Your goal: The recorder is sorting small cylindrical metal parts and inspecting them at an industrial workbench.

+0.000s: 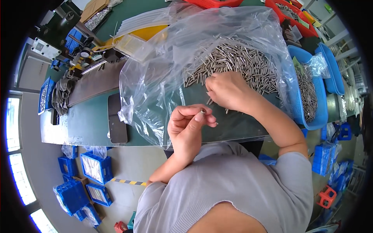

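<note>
My left hand (185, 130) is closed near the table's front edge, thumb and fingers pinching a small round-ended metal part (203, 111). Only the end of that part shows; its length is hidden by the fingers. To the right and slightly farther away, my right hand (230, 91) is curled with its fingertips down at the near edge of a heap of slim metal pins (243, 64). A single pin sticks out just below these fingertips, but I cannot make out whether they grip it. The heap lies on a spread clear plastic bag (155, 83).
A blue basket (321, 116) of similar pins stands to the right, with another blue basket (335, 83) behind it. Red trays (268, 4) sit at the back. A dark flat phone-like case (117, 130) and a bench machine (83, 54) are on the left.
</note>
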`<state>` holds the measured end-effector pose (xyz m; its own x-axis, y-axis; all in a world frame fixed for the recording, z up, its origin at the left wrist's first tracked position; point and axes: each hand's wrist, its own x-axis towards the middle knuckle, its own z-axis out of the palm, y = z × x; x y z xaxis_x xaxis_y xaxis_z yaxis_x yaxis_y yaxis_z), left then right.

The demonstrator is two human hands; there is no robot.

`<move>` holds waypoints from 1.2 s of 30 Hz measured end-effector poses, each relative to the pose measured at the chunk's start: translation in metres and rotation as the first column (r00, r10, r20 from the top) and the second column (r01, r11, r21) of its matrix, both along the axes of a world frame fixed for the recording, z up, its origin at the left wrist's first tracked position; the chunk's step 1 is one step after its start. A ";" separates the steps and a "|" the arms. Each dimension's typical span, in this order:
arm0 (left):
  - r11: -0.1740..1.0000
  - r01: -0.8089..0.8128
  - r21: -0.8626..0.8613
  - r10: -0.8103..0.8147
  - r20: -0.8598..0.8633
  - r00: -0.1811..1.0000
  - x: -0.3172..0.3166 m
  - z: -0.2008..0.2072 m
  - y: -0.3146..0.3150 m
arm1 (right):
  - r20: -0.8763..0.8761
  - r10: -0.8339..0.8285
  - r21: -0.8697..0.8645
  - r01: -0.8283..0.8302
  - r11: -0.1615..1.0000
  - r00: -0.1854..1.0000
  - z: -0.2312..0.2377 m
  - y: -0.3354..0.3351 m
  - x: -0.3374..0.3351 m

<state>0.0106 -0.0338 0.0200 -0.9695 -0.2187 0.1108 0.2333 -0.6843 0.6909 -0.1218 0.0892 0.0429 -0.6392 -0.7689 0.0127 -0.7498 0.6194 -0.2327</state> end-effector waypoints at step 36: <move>0.985 0.172 -0.028 -0.159 0.268 0.950 -0.015 -0.007 -0.008 | 0.815 0.318 -0.569 0.563 0.600 0.485 0.004 0.038 0.011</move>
<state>-0.0042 -0.0422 0.0129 -0.9877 -0.0533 -0.1468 -0.0753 -0.6608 0.7468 -0.1107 0.1273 0.0470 -0.7512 -0.6549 -0.0821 0.1409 -0.0376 -0.9893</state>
